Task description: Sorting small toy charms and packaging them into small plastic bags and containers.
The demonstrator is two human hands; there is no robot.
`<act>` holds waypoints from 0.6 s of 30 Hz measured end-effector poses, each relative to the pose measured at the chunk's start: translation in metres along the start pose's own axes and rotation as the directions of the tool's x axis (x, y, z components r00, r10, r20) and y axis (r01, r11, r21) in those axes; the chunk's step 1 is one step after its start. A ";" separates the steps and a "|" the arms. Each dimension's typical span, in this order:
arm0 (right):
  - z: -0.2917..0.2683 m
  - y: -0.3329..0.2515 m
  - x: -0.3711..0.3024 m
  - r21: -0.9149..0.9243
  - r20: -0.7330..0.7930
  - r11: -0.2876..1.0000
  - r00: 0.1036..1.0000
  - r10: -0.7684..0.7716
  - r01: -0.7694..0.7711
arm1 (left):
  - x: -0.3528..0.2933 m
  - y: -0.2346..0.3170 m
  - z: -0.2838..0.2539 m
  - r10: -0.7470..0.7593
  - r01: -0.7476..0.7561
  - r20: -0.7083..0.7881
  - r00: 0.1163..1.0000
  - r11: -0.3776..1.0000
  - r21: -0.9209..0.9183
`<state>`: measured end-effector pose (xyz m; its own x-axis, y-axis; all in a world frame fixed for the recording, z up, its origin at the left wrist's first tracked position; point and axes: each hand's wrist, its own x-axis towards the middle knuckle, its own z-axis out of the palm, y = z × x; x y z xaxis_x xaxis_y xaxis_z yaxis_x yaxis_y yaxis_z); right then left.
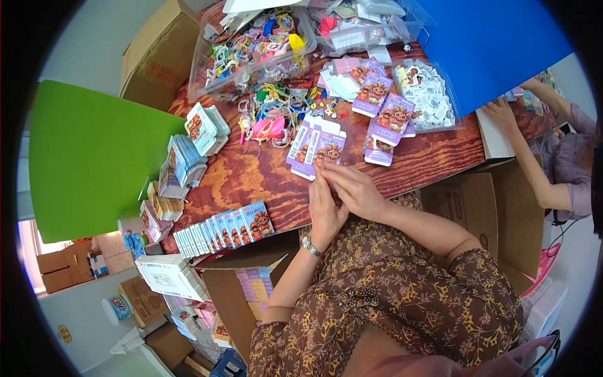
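A flat, unfolded purple-and-white carton [331, 139] printed with cartoon figures lies on the table in front of me. My left hand [325, 210] points upward, fingers pressed together, the tips at the carton's lower edge. Against it leans my right hand [358, 191], its fingers bent inward and meeting the left fingertips over the print. Whatever is between the fingers is hidden. Right of the carton lies a loose pile of filled-out purple boxes [394, 119]. Behind it spreads a heap of small coloured trinkets and cords [270, 116].
Clear plastic bins hold coloured trinkets [260, 53], paper pieces [358, 31] and white packets [428, 91]. A row of blue boxes [229, 227] lines the front left edge, beside stacked cards [182, 160]. Green [94, 160] and blue [496, 44] panels flank the table. Another person's arm [524, 141] works at right.
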<state>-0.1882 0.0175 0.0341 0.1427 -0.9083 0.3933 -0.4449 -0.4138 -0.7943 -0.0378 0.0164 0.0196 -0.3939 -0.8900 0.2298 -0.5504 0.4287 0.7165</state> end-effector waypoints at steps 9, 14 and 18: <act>-0.023 -0.018 -0.001 0.086 -0.048 0.990 0.993 -0.107 0.111 | -0.009 0.010 -0.035 -0.124 0.147 0.158 0.980 0.978 -0.146; -0.029 -0.026 -0.012 0.197 -0.026 0.978 0.998 -0.058 0.062 | -0.019 0.026 -0.035 -0.195 0.222 0.120 0.973 0.933 -0.283; -0.027 -0.034 -0.033 0.323 -0.048 0.927 0.975 0.216 -0.190 | -0.028 0.034 -0.027 -0.304 0.376 0.222 0.926 0.761 -0.528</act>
<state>-0.2012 0.0634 0.0608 0.0006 -0.9723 0.2337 -0.1535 -0.2311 -0.9607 -0.0258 0.0519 0.0549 -0.3613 -0.9201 -0.1510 -0.1783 -0.0908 0.9798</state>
